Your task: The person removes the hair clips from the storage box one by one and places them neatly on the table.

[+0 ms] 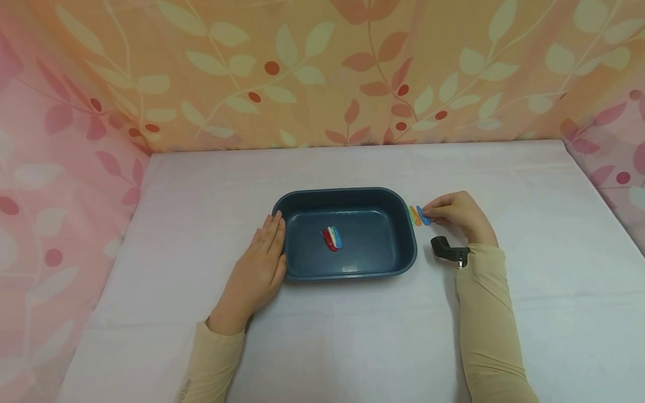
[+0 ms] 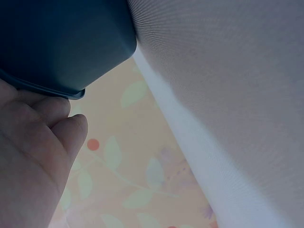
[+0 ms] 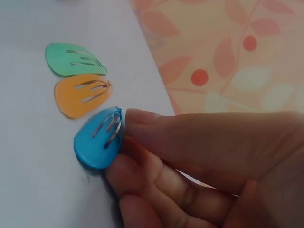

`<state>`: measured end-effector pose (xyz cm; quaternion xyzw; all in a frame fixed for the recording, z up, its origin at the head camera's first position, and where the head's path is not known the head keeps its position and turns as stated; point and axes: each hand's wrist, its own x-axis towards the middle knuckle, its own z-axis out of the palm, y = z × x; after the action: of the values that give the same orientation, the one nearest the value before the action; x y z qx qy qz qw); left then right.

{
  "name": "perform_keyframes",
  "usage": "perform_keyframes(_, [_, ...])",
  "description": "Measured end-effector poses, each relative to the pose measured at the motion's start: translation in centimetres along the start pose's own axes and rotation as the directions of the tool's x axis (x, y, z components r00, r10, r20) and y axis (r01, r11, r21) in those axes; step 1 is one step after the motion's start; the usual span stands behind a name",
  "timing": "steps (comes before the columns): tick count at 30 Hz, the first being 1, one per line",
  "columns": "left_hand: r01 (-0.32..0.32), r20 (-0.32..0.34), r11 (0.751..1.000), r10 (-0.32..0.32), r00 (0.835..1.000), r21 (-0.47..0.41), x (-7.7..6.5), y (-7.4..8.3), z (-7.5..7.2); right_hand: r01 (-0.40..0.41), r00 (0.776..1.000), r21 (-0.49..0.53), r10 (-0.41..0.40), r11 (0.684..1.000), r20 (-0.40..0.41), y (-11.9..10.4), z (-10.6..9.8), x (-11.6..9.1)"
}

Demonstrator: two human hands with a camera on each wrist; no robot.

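My right hand [image 1: 462, 214] is just right of a dark blue plastic basin [image 1: 375, 240]. In the right wrist view, its thumb and fingers pinch the narrow end of a blue snap hair clip [image 3: 95, 145]. Beside that clip on the white cloth lie an orange hair clip [image 3: 78, 99] and a green hair clip [image 3: 66, 58], in a row. My left hand [image 1: 257, 274] rests against the basin's left side with straight fingers along the rim. Inside the basin, left of its middle, red, white and blue hair clips [image 1: 332, 238] lie close together.
A white cloth [image 1: 353, 341] covers the table. Behind it hangs an orange leaf-patterned curtain [image 1: 312, 73], with pink leaf-patterned cloth [image 1: 55, 224] at the left side. A black camera mount [image 1: 445, 250] juts from the right wrist, close to the basin's right side.
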<state>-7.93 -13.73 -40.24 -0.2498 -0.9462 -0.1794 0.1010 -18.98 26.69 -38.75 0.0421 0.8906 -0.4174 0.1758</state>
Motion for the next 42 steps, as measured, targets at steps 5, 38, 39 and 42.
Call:
perform_keyframes(5, [-0.003,-0.003,1.0,0.003,1.0,0.001,0.0,0.0,0.0,-0.021,1.0,-0.014,0.021,1.0,-0.003,0.1,-0.1,0.0])
perform_keyframes(38, [-0.021,-0.018,1.0,0.021,1.0,0.002,0.2,0.1,0.2,-0.002,0.999,0.137,0.007,0.991,-0.037,0.2,-1.0,-1.0])
perform_keyframes(39, [-0.022,-0.019,1.0,0.022,1.0,0.002,0.2,0.1,0.2,0.005,0.999,0.147,0.001,0.989,-0.039,0.1,-1.0,-1.0])
perform_keyframes(42, [-0.026,-0.022,1.0,0.026,0.999,0.002,0.2,0.1,0.2,0.02,0.999,0.17,-0.012,0.985,-0.045,-0.2,-0.9,-1.1])
